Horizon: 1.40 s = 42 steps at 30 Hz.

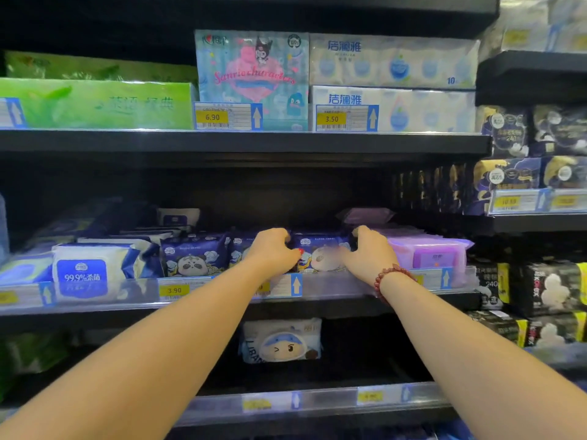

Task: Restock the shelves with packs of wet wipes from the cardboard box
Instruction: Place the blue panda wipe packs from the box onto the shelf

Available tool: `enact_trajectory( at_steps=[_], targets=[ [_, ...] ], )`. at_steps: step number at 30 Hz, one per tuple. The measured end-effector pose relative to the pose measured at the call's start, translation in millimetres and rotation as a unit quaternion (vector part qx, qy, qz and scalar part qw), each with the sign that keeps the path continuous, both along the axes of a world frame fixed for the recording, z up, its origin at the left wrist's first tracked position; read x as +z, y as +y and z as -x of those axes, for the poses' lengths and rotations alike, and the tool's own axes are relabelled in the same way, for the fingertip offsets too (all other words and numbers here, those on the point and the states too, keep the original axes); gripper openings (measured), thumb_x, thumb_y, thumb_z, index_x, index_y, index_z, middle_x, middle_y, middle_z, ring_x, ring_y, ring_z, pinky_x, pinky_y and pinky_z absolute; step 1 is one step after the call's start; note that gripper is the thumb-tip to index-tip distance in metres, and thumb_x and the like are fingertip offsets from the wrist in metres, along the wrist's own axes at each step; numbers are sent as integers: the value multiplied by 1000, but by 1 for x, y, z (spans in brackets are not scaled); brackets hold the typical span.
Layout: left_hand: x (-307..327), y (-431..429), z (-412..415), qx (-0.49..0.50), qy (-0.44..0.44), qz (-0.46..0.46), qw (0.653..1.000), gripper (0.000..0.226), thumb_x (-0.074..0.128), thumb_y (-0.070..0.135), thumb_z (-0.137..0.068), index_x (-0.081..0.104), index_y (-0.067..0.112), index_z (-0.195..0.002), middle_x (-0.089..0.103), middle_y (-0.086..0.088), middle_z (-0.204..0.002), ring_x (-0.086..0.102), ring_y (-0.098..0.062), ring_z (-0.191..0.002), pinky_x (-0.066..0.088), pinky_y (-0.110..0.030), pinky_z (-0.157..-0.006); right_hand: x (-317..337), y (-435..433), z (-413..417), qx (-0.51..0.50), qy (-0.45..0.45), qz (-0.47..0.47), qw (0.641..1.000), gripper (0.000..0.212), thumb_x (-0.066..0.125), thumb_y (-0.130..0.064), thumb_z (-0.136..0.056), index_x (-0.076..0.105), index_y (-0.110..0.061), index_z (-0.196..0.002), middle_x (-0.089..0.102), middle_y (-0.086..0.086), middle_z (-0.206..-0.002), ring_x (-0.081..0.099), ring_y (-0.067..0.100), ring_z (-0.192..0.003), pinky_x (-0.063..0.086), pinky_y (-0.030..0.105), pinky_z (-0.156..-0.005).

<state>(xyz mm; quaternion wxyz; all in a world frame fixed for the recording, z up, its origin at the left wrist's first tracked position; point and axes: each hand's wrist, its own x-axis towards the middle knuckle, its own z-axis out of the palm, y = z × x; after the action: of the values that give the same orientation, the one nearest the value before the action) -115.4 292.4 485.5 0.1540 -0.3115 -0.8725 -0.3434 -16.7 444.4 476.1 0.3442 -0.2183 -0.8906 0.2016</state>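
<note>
Hands on the middle shelf [241, 308], both reaching over its clear front rail. Left hand [273, 249] curled over the top left edge of a navy panda pack [320, 254]; right hand [370, 252] cupped against its right edge, fingers bent around the far side. Gripped from both sides, apparently, though blur over the pack's face hides the exact finger contact. Pack upright at the front of the shelf, touching a second panda pack [193, 257] row to the left (same navy print) and pressed next to a purple pack [428, 254] on the right. Red bead bracelet [392, 276] on the right wrist. Further left, a white-and-blue pack [85, 269] marked 99.9%. Price tag [174, 290] reading 3.90 on the rail below the left panda pack. Up top, green tissue packs [95, 103] and a pastel cartoon pack [252, 77]. Cardboard box out of view.
</note>
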Motion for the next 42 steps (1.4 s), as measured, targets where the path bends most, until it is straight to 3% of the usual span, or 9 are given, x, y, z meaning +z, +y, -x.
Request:
enact_trajectory(
  at_steps=[4, 9, 14, 20, 24, 29, 34, 37, 42],
  targets=[
    [-11, -42, -32, -22, 32, -31, 999, 34, 62, 26, -88, 59, 17, -120, 61, -3, -121, 59, -19, -105, 50, -34, -93, -10, -12, -33, 47, 22, -68, 996, 45, 57, -28, -92, 48, -14, -133, 54, 8, -129, 52, 25, -118, 45, 38, -97],
    [-52, -107, -77, -49, 138, 78, 986, 45, 60, 31, -89, 49, 20, -131, 49, 1, -132, 41, -18, -126, 38, -32, -104, -45, -50, -81, 107, 16, -162, 981, 46, 61, -29, -89, 50, -16, -132, 57, 5, -125, 50, 25, -120, 43, 40, -99],
    [-102, -159, -111, -55, 142, 110, 982, 49, 60, 33, -89, 47, 20, -134, 47, 3, -134, 40, -16, -127, 41, -34, -104, -98, -100, -114, 164, -9, -198, 966, 49, 63, -32, -88, 50, -17, -133, 58, 2, -127, 51, 23, -118, 43, 38, -99],
    [-199, -214, -142, -46, 133, 209, 968, 48, 66, 28, -83, 55, 10, -126, 57, -8, -125, 53, -31, -113, 48, -40, -92, -192, -154, -134, 224, -81, -158, 958, 51, 65, -31, -86, 53, -12, -132, 59, 6, -126, 51, 30, -118, 45, 44, -97],
    [-274, -250, -158, -30, 73, 279, 957, 47, 73, 27, -72, 61, 7, -113, 63, -15, -111, 60, -38, -100, 54, -45, -80, -260, -180, -145, 259, -164, -142, 941, 49, 60, -34, -84, 56, -11, -127, 62, 9, -120, 54, 34, -113, 45, 45, -93],
    [-349, -285, -179, -5, -34, 309, 951, 51, 62, 30, -83, 53, 10, -129, 56, -11, -127, 52, -31, -117, 45, -39, -95, -338, -202, -157, 271, -265, -93, 921, 45, 58, -31, -88, 52, -13, -130, 57, 7, -127, 47, 29, -121, 40, 41, -100],
    [-415, -309, -184, 9, -118, 337, 934, 40, 62, 27, -79, 58, 8, -114, 60, -13, -113, 56, -35, -104, 46, -39, -79, -401, -214, -157, 267, -361, -66, 891, 44, 54, -35, -90, 50, -17, -129, 56, 4, -126, 45, 26, -121, 38, 37, -96],
    [-448, -316, -186, 24, -170, 356, 919, 58, 62, 33, -80, 49, 6, -129, 53, -18, -130, 55, -35, -104, 46, -37, -78, -438, -219, -155, 254, -388, 1, 886, 44, 57, -34, -87, 54, -17, -128, 58, 6, -127, 47, 28, -123, 41, 38, -99],
    [-499, -332, -184, 34, -288, 332, 897, 46, 64, 29, -78, 51, 5, -115, 55, -16, -115, 52, -36, -106, 44, -39, -81, -489, -233, -147, 204, -409, 200, 867, 49, 64, -29, -88, 52, -10, -131, 56, 11, -132, 48, 28, -126, 39, 33, -102]
  ],
)
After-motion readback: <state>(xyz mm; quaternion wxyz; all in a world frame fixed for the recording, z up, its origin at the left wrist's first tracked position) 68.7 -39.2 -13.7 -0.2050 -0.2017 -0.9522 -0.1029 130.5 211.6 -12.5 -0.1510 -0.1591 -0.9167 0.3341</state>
